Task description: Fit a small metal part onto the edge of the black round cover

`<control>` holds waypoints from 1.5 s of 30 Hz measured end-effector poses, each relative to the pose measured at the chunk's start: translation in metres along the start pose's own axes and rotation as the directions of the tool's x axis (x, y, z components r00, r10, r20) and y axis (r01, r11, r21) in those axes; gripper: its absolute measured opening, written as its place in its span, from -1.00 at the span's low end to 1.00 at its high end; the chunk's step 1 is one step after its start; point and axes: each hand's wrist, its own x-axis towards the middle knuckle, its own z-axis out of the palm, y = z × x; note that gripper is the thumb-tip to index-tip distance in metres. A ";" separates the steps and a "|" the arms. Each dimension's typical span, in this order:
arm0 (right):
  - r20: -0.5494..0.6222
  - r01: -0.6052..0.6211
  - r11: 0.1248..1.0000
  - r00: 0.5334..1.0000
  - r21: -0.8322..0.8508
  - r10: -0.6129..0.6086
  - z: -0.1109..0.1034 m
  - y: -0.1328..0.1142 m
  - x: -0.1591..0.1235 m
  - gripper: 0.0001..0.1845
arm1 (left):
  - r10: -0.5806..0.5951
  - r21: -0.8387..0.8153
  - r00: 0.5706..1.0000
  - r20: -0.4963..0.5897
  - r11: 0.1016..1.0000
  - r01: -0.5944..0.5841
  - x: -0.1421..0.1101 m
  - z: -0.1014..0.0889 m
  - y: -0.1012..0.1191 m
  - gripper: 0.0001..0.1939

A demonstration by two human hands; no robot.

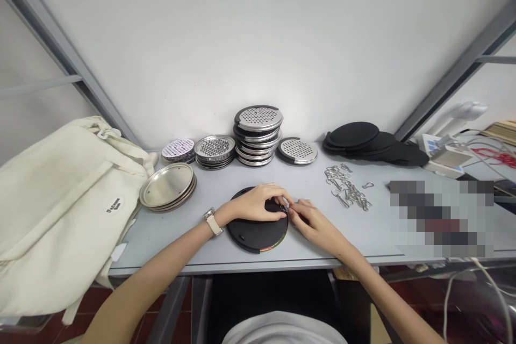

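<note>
A round black disc (258,234) with a shiny strip along its lower right rim lies flat near the table's front edge. My left hand (260,203), with a watch at the wrist, rests over its upper part, thumb and fingers closed around the right rim. At that same rim, my right hand (312,221) is pinched, thumb and forefinger touching a small metal clip (284,207) that my fingers largely hide. To the right lie several loose metal snap clips (351,194).
Along the wall stand a tall stack of round graters (258,142), shorter grater stacks (214,150) and a single grater (298,150). Plain metal discs (167,185) are stacked at left beside a cream bag (68,209). Black discs (355,134) pile up at back right.
</note>
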 end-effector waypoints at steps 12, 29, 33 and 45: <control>-0.015 -0.009 1.000 1.000 -0.025 0.008 0.001 0.001 0.000 -0.65 | 0.019 -0.004 1.000 -0.013 1.000 -0.019 -0.001 -0.001 0.000 -0.70; -0.020 -0.008 0.999 1.000 -0.039 0.007 0.001 -0.001 0.000 -0.64 | -0.031 -0.057 0.999 -0.011 0.998 0.030 -0.001 0.001 -0.001 -0.68; -0.037 -0.019 0.999 0.999 -0.050 0.017 0.002 -0.001 -0.001 -0.66 | -0.038 -0.064 0.999 -0.009 0.997 0.038 -0.001 0.002 -0.002 -0.67; -0.064 -0.004 0.998 0.998 -0.070 0.000 0.004 0.000 -0.003 -0.69 | -0.046 -0.070 0.999 0.026 0.996 0.048 -0.001 0.001 -0.001 -0.70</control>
